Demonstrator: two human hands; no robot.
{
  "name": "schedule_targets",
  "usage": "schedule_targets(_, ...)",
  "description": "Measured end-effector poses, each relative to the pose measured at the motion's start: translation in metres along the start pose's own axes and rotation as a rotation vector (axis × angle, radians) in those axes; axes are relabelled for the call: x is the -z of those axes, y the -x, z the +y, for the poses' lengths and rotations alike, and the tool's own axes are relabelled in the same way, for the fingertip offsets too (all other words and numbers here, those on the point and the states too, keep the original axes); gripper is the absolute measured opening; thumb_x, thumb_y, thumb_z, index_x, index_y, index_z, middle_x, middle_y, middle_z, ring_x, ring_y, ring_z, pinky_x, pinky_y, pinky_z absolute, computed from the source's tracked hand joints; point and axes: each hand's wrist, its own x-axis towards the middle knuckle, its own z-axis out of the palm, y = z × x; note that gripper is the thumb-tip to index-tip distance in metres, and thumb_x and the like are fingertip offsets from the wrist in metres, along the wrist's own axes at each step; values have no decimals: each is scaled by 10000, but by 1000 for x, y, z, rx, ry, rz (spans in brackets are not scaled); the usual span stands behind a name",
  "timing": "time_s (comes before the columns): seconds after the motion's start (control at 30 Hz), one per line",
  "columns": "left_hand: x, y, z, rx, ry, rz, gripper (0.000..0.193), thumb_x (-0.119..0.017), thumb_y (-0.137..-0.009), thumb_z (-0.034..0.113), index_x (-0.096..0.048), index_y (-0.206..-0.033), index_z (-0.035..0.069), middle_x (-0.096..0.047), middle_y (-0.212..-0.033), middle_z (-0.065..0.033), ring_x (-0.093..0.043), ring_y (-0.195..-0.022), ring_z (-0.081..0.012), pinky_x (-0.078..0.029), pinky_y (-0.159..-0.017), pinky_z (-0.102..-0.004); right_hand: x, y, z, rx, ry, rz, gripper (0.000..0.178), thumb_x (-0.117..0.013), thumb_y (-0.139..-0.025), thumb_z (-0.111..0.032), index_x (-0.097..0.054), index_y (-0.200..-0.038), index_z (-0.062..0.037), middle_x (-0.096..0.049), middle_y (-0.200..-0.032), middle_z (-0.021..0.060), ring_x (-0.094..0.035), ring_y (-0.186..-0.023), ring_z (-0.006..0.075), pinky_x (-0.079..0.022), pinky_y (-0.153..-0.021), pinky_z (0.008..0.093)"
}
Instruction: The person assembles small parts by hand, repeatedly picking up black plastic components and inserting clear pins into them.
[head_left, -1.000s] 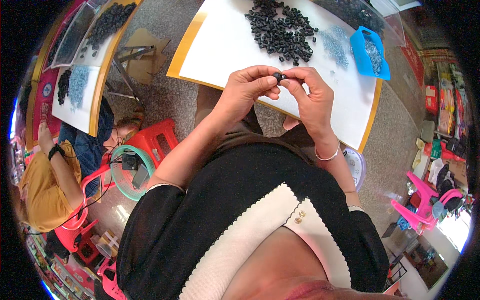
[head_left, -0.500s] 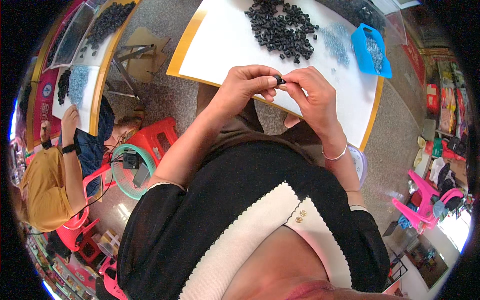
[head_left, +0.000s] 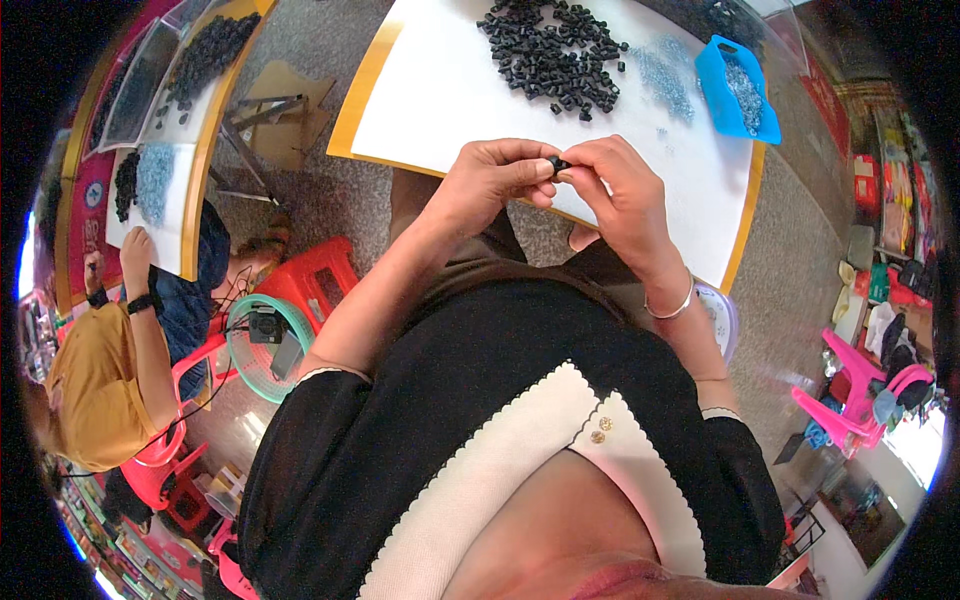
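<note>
Since a second ago, a co-worker's hand has reached the left table; I see the black piece between both sets of fingertips, left hand pinching its left end, right hand its right

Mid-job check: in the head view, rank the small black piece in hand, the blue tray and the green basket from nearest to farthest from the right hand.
From the right hand:
1. Small black piece: right at its fingers.
2. Blue tray: ahead and to the right, on the table.
3. Green basket: well off to the left.
</note>
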Motion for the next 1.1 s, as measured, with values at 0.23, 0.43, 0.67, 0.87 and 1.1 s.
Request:
schedule_targets(0.23, 5, -2, -4, 16, 126, -51, 285, -611, -907, 107, -600, -1135, -63, -675, -924, -113, -615, -695, -125, -521, -670, -244, -3, 3, -5, -110, -84, 42, 137, -669, -800, -14, -653, -936, -20, -641, -854, 91, -619, -799, 243, -500, -691, 328)
schedule_targets(0.43, 8, -3, -3, 52, 98, -71, 294, -620, -897, 115, -599, -1130, -62, -674, -923, -105, -604, -694, -115, -514, -664, -241, -2, 0, -3, 63, 56, 25, 189, -655, -776, 14, -635, -961, -18, -630, -880, 100, -599, -809, 268, -498, -688, 348)
schedule_targets(0.67, 16, -9, -14, 105, 288, -183, 275, -605, -915, 87, -592, -1132, -81, -673, -920, -115, -648, -719, -126, -560, -717, -244, -3, 1, 4, 162, 63, 10, 207, -663, -761, 16, -623, -961, -20, -619, -887, 102, -578, -793, 283, -492, -684, 363)
schedule_targets(0.87, -3, -2, -9, 47, 130, -35, 272, -593, -933, 123, -610, -1117, -76, -663, -906, -94, -635, -755, -131, -546, -727, -246, -13, 9, 8, 87, 113, 48, 202, -669, -759, 5, -623, -953, -28, -604, -871, 97, -575, -803, 280, -488, -685, 364)
schedule_targets(1.1, 7, -6, -13, 59, 151, -99, 318, -630, -913, 199, -620, -1113, -49, -633, -857, -58, -565, -699, -120, -473, -644, -239, -8, 8, -4, -194, -222, -41, 203, -641, -824, -59, -635, -1024, -23, -599, -924, 82, -586, -846, 215, -498, -727, 334)
